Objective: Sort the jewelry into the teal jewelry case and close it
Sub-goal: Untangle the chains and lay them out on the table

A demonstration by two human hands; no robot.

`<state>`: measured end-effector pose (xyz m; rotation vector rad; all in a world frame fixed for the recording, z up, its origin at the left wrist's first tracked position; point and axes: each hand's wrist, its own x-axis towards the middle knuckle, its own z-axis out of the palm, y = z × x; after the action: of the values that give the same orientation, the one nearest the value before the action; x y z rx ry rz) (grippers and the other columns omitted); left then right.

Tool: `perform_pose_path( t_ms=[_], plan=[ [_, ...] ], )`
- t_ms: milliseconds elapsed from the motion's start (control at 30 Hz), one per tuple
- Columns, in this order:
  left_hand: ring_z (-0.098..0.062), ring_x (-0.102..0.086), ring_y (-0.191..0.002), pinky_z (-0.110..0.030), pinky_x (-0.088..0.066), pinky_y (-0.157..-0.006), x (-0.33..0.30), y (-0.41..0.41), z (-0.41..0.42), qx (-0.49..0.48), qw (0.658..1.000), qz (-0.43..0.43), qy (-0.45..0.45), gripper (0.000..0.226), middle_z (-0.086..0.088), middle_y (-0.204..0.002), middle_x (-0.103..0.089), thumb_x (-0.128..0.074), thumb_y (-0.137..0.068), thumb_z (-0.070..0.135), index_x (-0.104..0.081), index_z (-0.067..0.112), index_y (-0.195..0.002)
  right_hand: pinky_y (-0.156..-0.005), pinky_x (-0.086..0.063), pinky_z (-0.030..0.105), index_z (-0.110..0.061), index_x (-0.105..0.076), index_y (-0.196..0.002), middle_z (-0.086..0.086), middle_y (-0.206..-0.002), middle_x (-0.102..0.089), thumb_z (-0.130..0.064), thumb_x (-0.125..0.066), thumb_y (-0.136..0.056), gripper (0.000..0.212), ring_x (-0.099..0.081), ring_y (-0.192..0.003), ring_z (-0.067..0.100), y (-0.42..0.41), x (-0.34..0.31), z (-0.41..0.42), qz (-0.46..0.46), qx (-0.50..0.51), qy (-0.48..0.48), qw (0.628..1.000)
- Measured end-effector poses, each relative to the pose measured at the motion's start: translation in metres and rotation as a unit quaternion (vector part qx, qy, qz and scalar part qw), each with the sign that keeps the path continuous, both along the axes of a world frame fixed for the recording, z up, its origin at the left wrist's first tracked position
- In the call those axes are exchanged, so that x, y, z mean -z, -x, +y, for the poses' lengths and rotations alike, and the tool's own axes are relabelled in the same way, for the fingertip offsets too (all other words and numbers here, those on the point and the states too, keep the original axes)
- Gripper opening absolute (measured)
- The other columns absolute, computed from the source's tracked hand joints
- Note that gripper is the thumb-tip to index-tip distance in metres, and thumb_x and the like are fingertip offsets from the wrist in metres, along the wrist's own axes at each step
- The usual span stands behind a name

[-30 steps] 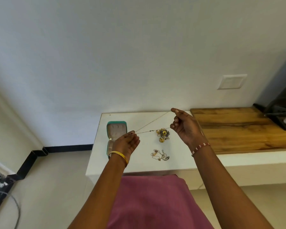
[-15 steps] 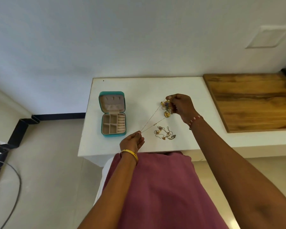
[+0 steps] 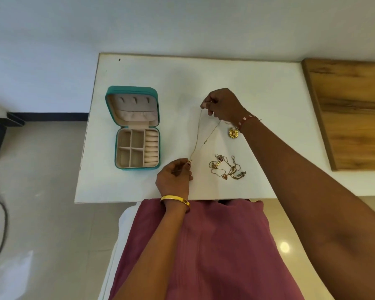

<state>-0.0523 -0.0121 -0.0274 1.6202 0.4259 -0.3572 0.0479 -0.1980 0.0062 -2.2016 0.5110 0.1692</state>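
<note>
A teal jewelry case [image 3: 136,126] lies open on the left of the white table [image 3: 258,83], its beige compartments showing nothing inside. My left hand [image 3: 174,175] pinches the near end of a thin gold chain [image 3: 197,135]. My right hand [image 3: 223,105] pinches the far end, so the chain stretches in a narrow loop between them, just right of the case. A gold flower pendant [image 3: 233,133] lies under my right wrist. A tangle of gold chains and small charms [image 3: 226,166] sits on the table right of my left hand.
A wooden board [image 3: 351,109] covers the surface to the right of the white table. The table's near edge meets my lap in a maroon garment [image 3: 204,252]. A dark cable [image 3: 0,230] runs on the floor at left.
The view tilted down over the table. My left hand drew the chain end toward the near edge, my right hand moved to the far end, and the flower pendant now lies on the table.
</note>
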Motion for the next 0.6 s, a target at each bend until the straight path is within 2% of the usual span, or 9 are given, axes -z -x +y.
perform_pose_path(
  t_ms=[133, 233, 300, 400, 600],
  plan=[
    [-0.002, -0.054, -0.038, -0.015, -0.051, -0.045, 0.002, -0.006, -0.003, -0.005, 1.000, 0.006, -0.023, 0.009, 0.000, -0.063, -0.061, -0.063, -0.080, 0.003, -0.067, 0.010, -0.083, -0.045, -0.034, 0.004, 0.005, -0.066, -0.089, -0.007, -0.059, -0.050, -0.006, -0.059, -0.085, 0.014, -0.049, -0.039, -0.010, -0.009, 0.014, 0.003, -0.018, -0.021, 0.035, 0.999],
    [-0.002, -0.054, -0.037, -0.013, -0.048, -0.042, 0.001, -0.006, -0.003, 0.004, 0.999, 0.005, -0.039, 0.009, 0.001, -0.063, -0.060, -0.062, -0.080, 0.003, -0.065, 0.011, -0.082, -0.053, -0.033, 0.008, 0.006, -0.068, -0.088, 0.004, -0.069, -0.062, -0.006, -0.059, -0.083, 0.015, -0.051, -0.053, 0.003, -0.010, 0.019, 0.001, -0.035, -0.021, 0.080, 0.996],
    [-0.001, -0.054, -0.038, -0.012, -0.048, -0.042, 0.000, -0.004, -0.002, 0.015, 0.999, 0.000, -0.052, 0.009, 0.002, -0.063, -0.059, -0.062, -0.080, 0.003, -0.063, 0.012, -0.081, -0.063, -0.035, 0.019, 0.004, -0.069, -0.086, 0.015, -0.082, -0.068, -0.004, -0.059, -0.082, 0.013, -0.056, -0.070, 0.019, -0.009, 0.022, -0.002, -0.048, -0.019, 0.112, 0.992],
    [-0.001, -0.054, -0.038, -0.011, -0.047, -0.042, 0.000, -0.003, -0.001, 0.028, 0.997, -0.009, -0.071, 0.010, 0.004, -0.062, -0.058, -0.062, -0.081, 0.003, -0.062, 0.014, -0.079, -0.074, -0.038, 0.026, 0.001, -0.069, -0.085, 0.017, -0.088, -0.069, -0.003, -0.058, -0.081, 0.012, -0.061, -0.084, 0.029, -0.010, 0.023, -0.006, -0.067, -0.003, 0.143, 0.987],
    [-0.006, -0.056, -0.041, -0.011, -0.046, -0.042, -0.001, -0.003, -0.002, 0.035, 0.995, -0.017, -0.088, 0.011, 0.006, -0.062, -0.058, -0.061, -0.081, 0.004, -0.061, 0.015, -0.077, -0.074, -0.037, 0.027, -0.002, -0.068, -0.085, 0.014, -0.093, -0.067, -0.005, -0.057, -0.082, 0.012, -0.058, -0.091, 0.028, -0.013, 0.022, -0.012, -0.048, -0.020, 0.198, 0.979]
  ],
)
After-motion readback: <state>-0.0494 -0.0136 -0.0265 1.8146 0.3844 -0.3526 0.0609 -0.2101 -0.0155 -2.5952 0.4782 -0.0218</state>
